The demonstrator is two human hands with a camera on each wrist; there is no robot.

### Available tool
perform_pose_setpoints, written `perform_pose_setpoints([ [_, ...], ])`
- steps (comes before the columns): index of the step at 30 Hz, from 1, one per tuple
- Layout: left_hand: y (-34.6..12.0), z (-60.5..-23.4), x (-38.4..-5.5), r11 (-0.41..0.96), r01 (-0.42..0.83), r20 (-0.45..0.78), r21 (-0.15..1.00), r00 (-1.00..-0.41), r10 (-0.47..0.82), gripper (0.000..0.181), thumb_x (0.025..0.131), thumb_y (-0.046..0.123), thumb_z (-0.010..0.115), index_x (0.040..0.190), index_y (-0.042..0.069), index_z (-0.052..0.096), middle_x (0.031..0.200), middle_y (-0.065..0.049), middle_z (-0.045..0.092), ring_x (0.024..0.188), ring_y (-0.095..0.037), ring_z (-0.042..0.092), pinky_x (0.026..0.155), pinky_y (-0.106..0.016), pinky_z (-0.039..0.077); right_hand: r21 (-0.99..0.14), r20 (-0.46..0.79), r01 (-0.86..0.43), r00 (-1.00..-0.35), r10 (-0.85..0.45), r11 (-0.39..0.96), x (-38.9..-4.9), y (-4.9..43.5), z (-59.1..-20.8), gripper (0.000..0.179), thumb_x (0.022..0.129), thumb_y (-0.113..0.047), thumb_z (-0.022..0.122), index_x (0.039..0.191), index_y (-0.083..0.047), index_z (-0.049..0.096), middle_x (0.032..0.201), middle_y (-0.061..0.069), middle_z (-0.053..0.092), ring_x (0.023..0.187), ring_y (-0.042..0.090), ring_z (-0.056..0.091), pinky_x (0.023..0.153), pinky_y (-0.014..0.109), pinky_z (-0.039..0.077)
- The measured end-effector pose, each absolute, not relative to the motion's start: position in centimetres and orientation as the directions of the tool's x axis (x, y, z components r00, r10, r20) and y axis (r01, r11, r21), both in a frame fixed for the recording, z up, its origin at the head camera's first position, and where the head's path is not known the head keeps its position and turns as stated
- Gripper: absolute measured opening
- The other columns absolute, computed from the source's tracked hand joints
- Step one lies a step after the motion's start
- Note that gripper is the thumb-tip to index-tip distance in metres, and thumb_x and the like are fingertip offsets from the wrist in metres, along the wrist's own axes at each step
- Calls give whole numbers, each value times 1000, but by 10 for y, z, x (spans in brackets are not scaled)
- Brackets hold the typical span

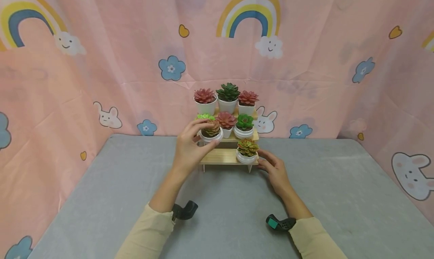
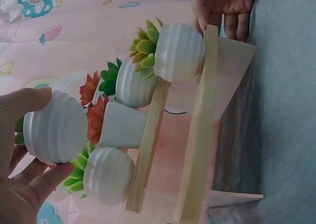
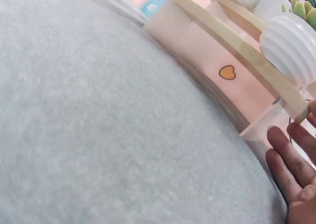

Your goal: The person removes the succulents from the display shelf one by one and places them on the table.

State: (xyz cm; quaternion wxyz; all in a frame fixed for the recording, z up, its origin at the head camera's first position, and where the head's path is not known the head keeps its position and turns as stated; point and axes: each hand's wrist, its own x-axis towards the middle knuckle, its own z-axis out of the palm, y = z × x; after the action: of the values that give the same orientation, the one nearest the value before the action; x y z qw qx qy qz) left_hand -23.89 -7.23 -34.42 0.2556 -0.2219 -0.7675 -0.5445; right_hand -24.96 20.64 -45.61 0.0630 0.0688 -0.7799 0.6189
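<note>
My left hand (image 1: 191,147) holds a small white ribbed pot (image 2: 55,127) with a brownish succulent (image 1: 211,129), thumb and fingers on opposite sides of the pot. It is raised in front of the left end of the middle shelf, above the lowest shelf (image 1: 217,157) of a wooden tiered stand. My right hand (image 1: 276,172) touches the right end of that lowest shelf, its fingers fairly straight in the right wrist view. Next to it, a potted yellow-green succulent (image 1: 248,147) sits on the shelf's right end.
On the middle shelf stand a bright green succulent (image 2: 74,177), a pink one (image 1: 226,119) and a green one (image 1: 245,121). The top shelf bears a dark green succulent (image 1: 228,91) between two reddish ones. A grey cloth (image 1: 230,213) covers the table; a pink curtain (image 1: 135,63) hangs behind.
</note>
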Motion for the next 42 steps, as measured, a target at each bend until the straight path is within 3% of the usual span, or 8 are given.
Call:
perform_pose_setpoints([
  [8,-79,-340,-240,324,614,641,720,-767,29,41,79,7,86,118,9,73,132,-8,63,125,-24,60,92,-47,60,-956,183,-185,-983,-30,227,-249,206,-456,40,105,-9,50,142,6,52,146,26,54,104,-11,60,85,16,57],
  [19,-93,-335,-242,323,602,641,730,-767,-21,41,80,5,85,118,6,72,134,-8,63,124,-21,60,92,-41,60,-953,181,-184,-983,-34,241,-249,206,-456,41,105,-12,50,143,4,51,147,25,53,105,-11,59,87,17,57],
  [42,-124,-337,-254,388,522,605,760,-785,-129,40,80,5,85,118,5,72,134,-10,62,128,-25,58,98,-47,57,-952,184,-187,-982,-35,241,-248,206,-455,41,105,-12,50,142,5,52,147,25,53,106,-11,59,87,17,57],
])
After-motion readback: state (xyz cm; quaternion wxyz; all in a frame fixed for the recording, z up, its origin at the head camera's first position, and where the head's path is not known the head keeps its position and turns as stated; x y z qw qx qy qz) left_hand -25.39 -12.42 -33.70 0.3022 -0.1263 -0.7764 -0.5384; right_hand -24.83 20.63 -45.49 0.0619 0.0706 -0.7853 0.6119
